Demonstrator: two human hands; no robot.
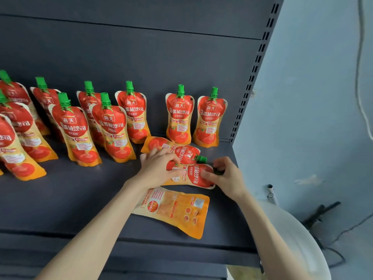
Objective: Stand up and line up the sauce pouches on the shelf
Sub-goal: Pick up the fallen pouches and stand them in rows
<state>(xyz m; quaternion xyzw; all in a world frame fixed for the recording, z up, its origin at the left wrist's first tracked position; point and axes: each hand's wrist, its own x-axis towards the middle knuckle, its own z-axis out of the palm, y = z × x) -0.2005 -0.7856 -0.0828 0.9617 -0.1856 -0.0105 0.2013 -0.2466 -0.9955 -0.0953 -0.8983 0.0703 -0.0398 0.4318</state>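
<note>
Centre right of frame: three sauce pouches lie flat on the shelf.
Left hand grips the bottom end of the middle pouch, thumb on its front.
Right hand holds the cap end, fingers curled round the cap.
Far pouch lies just behind; face-down pouch lies nearer.
Standing pouches are in rows from the left to centre.

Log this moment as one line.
object: middle lying pouch | left hand: on its base end | right hand: grips its cap end | lying: three pouches | standing: other pouches
</note>
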